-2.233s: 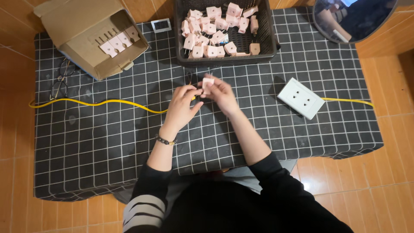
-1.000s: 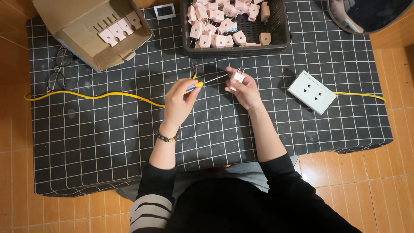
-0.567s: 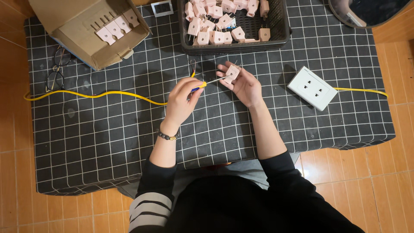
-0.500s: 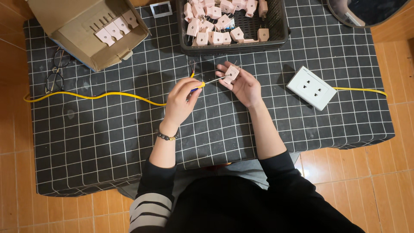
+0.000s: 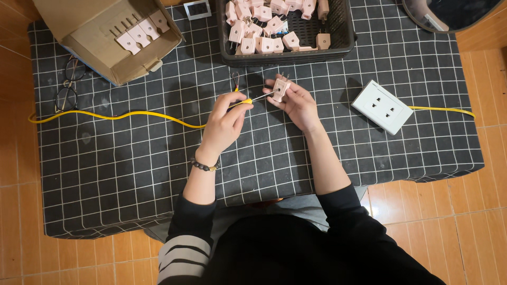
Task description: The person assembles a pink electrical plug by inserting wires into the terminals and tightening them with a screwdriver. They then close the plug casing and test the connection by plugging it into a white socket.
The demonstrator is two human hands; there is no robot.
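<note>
My left hand (image 5: pixel 224 124) grips a small screwdriver (image 5: pixel 248 100) with a yellow handle, its thin shaft pointing right. The tip meets a pale pink plug (image 5: pixel 279 88) with two metal prongs, which my right hand (image 5: pixel 297 103) holds just above the black checked cloth (image 5: pixel 132 169). Both hands are close together in front of a black basket (image 5: pixel 346 39) that holds several more pink plugs. A bead bracelet is on my left wrist.
A yellow cable (image 5: pixel 116 115) runs across the cloth to a white socket block (image 5: pixel 382 107) at the right. An open cardboard box (image 5: pixel 92 39) with pink plugs lies at the far left. Glasses (image 5: pixel 66 89) rest near the left edge. A dark round object (image 5: pixel 454 13) is at the top right.
Earlier both hands held the plug between them. Since then my left hand took up the screwdriver and brought its tip to the plug in my right hand.
</note>
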